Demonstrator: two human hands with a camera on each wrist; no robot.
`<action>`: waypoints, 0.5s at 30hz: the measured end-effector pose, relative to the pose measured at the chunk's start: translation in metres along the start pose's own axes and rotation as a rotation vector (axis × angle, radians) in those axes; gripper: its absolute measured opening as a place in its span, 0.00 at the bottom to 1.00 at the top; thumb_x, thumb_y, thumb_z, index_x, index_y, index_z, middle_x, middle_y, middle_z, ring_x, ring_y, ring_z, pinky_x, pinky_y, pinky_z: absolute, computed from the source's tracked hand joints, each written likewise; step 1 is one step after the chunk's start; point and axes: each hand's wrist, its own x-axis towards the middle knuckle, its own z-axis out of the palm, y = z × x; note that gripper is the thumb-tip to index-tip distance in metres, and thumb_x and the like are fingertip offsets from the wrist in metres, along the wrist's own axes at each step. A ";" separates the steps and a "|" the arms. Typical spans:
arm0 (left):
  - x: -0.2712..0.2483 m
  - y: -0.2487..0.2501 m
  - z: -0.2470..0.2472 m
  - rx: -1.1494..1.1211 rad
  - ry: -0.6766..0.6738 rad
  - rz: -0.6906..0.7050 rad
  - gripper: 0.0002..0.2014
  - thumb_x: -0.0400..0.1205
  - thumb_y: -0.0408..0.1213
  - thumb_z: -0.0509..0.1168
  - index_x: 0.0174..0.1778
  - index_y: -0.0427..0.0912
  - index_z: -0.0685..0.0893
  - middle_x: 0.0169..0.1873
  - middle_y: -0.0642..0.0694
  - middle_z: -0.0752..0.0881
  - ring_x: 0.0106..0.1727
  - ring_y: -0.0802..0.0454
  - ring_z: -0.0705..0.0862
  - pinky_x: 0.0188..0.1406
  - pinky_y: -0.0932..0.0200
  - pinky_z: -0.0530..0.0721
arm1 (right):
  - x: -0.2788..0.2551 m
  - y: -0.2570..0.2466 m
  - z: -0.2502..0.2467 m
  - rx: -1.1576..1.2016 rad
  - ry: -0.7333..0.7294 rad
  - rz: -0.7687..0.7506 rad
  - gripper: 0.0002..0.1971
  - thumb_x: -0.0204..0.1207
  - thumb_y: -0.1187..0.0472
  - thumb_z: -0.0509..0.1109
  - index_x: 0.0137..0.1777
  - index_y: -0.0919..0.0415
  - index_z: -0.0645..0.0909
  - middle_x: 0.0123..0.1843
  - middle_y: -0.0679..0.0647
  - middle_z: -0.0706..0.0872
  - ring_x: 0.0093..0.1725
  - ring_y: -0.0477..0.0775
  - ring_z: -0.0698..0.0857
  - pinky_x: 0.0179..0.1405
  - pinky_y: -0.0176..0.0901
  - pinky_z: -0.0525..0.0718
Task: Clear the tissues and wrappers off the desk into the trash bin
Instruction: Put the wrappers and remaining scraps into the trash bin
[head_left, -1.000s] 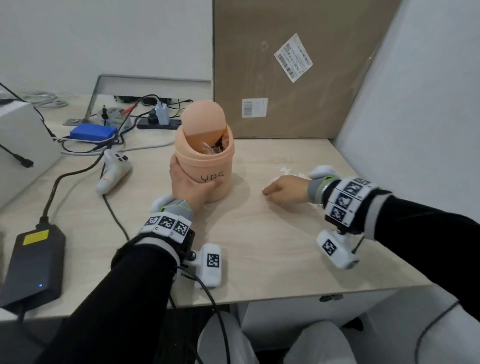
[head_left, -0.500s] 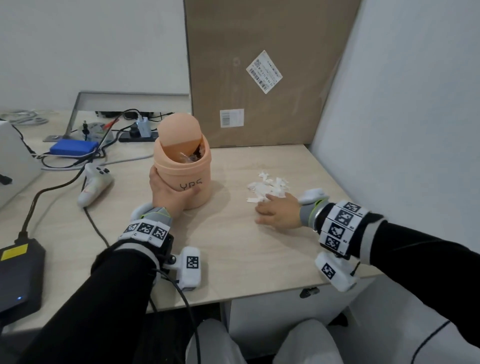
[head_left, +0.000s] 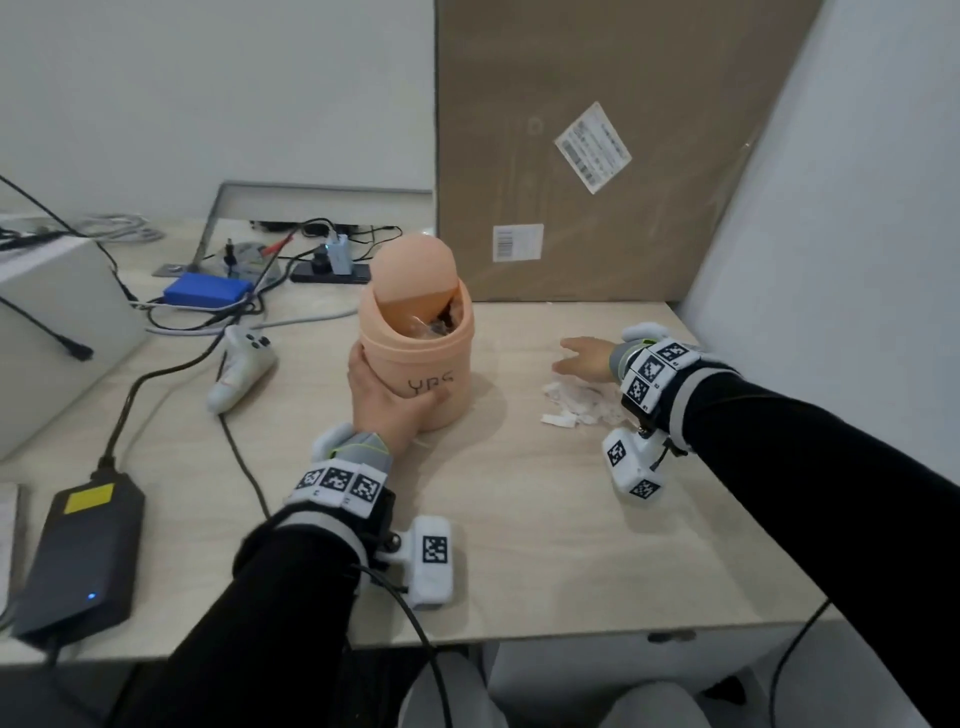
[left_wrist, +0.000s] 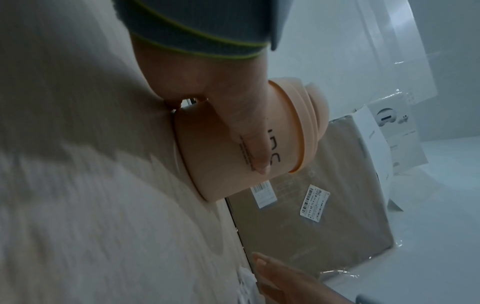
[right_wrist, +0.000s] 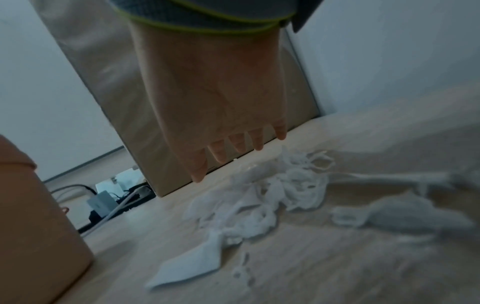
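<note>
A peach trash bin (head_left: 418, 358) with a swing lid stands mid-desk, holding wrappers and scraps. My left hand (head_left: 387, 402) grips its near left side, thumb across the front (left_wrist: 249, 144). A heap of torn white tissue pieces (head_left: 574, 402) lies on the desk right of the bin, also in the right wrist view (right_wrist: 262, 201). My right hand (head_left: 582, 356) hovers just beyond and above the heap, fingers (right_wrist: 235, 144) straight and spread, holding nothing.
A big cardboard box (head_left: 597, 156) leans against the wall behind the desk. A white controller (head_left: 241, 364), a blue box (head_left: 208, 288), cables and a black power brick (head_left: 83, 556) lie left. A white wall (head_left: 831, 234) borders the desk's right side.
My right hand lifted off the desk and moved past the tissue heap, its fingers spreading. The left hand kept its grip on the bin.
</note>
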 end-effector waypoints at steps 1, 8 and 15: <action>0.000 -0.001 0.000 -0.006 0.002 -0.006 0.63 0.50 0.56 0.78 0.79 0.52 0.52 0.74 0.46 0.66 0.75 0.47 0.69 0.76 0.43 0.70 | -0.001 -0.003 0.000 -0.033 -0.025 0.000 0.31 0.84 0.45 0.54 0.82 0.59 0.57 0.84 0.56 0.57 0.82 0.58 0.59 0.80 0.53 0.59; 0.000 -0.002 0.002 0.035 -0.011 0.002 0.61 0.54 0.51 0.80 0.80 0.50 0.51 0.75 0.46 0.65 0.76 0.47 0.67 0.77 0.43 0.69 | -0.060 0.016 0.013 0.208 0.007 -0.142 0.24 0.84 0.46 0.55 0.75 0.57 0.72 0.78 0.52 0.72 0.76 0.56 0.71 0.76 0.48 0.65; 0.004 -0.003 0.004 0.036 0.006 0.011 0.58 0.61 0.42 0.83 0.80 0.48 0.51 0.75 0.46 0.64 0.75 0.47 0.68 0.77 0.46 0.69 | -0.104 0.083 0.019 0.489 0.268 0.183 0.23 0.85 0.53 0.57 0.74 0.68 0.70 0.76 0.60 0.72 0.74 0.64 0.71 0.74 0.52 0.69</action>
